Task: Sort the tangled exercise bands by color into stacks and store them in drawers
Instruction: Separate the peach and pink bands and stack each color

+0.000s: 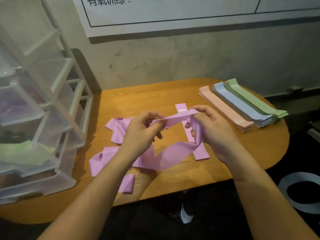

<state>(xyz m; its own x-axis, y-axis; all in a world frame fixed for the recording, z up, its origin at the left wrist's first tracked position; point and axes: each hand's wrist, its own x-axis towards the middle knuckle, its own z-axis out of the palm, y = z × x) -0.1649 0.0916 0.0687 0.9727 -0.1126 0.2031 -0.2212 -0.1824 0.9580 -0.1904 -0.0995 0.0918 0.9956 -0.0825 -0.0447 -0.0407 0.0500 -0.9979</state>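
Observation:
Both hands hold one pink band [174,152] above the wooden table [155,96]. My left hand [140,134] pinches one end of its upper strip. My right hand [213,129] grips the other end, fingers curled through the loop. The loop sags down toward the table. Loose pink bands [117,129] lie tangled under and left of my left hand, and a flat pink band [201,154] lies under my right hand. At the back right, neat stacks lie side by side: peach [223,110], blue [242,106], green [256,99].
A clear plastic drawer unit [39,104] stands on the table's left side; a lower drawer holds something green [22,151]. A small folded pink piece [128,183] lies near the front edge. A wall with a white board [173,13] is behind. A grey ring [301,193] lies on the floor at right.

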